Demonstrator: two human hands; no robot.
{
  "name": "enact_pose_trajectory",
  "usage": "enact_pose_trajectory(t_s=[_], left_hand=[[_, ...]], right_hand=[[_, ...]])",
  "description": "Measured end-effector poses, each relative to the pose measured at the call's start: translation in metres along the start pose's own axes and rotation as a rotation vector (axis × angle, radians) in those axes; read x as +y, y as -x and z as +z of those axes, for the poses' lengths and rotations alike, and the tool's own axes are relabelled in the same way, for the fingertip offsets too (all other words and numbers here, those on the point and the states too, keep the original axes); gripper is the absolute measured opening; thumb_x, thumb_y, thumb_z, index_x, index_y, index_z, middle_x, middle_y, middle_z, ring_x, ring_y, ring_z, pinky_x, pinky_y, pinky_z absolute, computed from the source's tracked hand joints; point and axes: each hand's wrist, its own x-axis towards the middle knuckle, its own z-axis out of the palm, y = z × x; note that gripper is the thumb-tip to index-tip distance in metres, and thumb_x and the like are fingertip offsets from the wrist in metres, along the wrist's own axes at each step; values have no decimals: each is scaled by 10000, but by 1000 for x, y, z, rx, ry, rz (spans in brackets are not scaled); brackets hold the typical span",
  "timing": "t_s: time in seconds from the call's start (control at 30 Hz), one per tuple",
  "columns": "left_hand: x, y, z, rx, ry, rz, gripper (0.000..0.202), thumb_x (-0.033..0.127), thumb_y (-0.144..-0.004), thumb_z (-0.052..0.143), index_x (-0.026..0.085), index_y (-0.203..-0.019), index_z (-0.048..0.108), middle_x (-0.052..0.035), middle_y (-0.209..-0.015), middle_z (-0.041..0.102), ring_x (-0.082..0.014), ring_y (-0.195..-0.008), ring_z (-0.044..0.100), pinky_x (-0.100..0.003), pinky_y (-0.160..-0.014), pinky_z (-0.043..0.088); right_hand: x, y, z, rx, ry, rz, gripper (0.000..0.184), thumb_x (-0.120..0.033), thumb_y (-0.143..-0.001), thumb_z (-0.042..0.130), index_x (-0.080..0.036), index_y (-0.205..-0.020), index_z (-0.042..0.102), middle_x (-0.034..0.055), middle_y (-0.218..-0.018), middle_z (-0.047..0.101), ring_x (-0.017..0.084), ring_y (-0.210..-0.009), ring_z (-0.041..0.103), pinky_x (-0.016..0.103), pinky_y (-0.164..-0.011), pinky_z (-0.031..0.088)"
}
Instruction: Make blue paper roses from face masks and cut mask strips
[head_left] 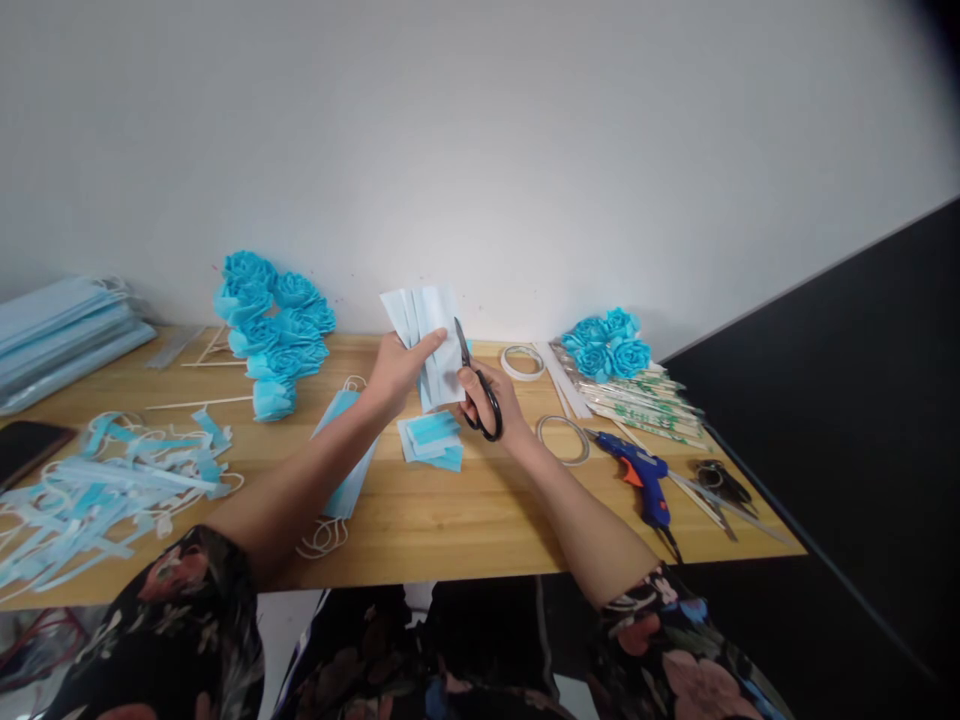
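Observation:
My left hand (405,370) pinches a pale blue pleated face mask (436,312), held upright above the table with its ear loops not visible. In my right hand (495,400) is a pair of black-handled scissors (486,398), its blades pointing up along the mask's right edge. Whether the blades bite into the mask I cannot tell. Below the hands lies a small stack of cut blue mask pieces (433,442). Under my left forearm, a whole face mask (351,455) with white ear loops rests on the wood.
Cut strips and ear loops (127,485) cover the left side, near a phone (30,448) and stacked masks (64,335). Blue flowers (274,330) stand behind; more flowers (607,345) lie right on wrapped sticks (652,400). Tape rolls (564,440) and a glue gun (646,475) sit right.

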Motion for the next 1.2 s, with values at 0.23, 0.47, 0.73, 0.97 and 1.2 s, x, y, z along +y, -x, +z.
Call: enact_pose_trajectory(t_s=[0.23, 0.47, 0.73, 0.97, 1.2], left_hand=[[1, 0, 1, 15, 17, -8, 531, 505, -663, 856, 103, -995, 752, -149, -1059, 782, -286, -929, 735, -342, -787, 587], [2, 0, 0, 0, 11, -8, 560, 533, -656, 858, 111, -1006, 748, -150, -1081, 779, -293, -954, 735, -353, -809, 591], [0, -2, -1, 2, 34, 10, 535, 580, -733, 796, 118, -997, 745, -123, -997, 776, -273, -903, 732, -337, -790, 584], [5, -5, -3, 25, 4, 17, 519, 532, -651, 858, 120, -946, 743, -124, -978, 777, -280, -887, 728, -326, -742, 585], [3, -5, -3, 15, -1, 33, 487, 513, -670, 852, 116, -931, 744, -116, -936, 776, -263, -823, 724, -318, -707, 573]], right_hand=[[0, -1, 0, -5, -4, -12, 551, -750, -814, 596, -226, -699, 470, -81, -478, 431, 68, -381, 440, 207, -408, 381], [1, -1, 0, 0, 10, -2, 567, -781, -790, 598, -220, -746, 525, -80, -483, 438, 79, -383, 451, 216, -413, 398], [5, -2, 0, -13, 20, -17, 537, -738, -832, 595, -222, -712, 509, -67, -482, 466, 78, -385, 445, 219, -416, 383], [9, -1, 0, -55, 8, -56, 525, -722, -866, 579, -223, -717, 518, -59, -505, 482, 80, -395, 420, 243, -453, 396], [3, -3, -2, -86, 32, -55, 604, -816, -806, 568, -215, -753, 536, -29, -573, 514, 101, -473, 483, 243, -475, 398]])
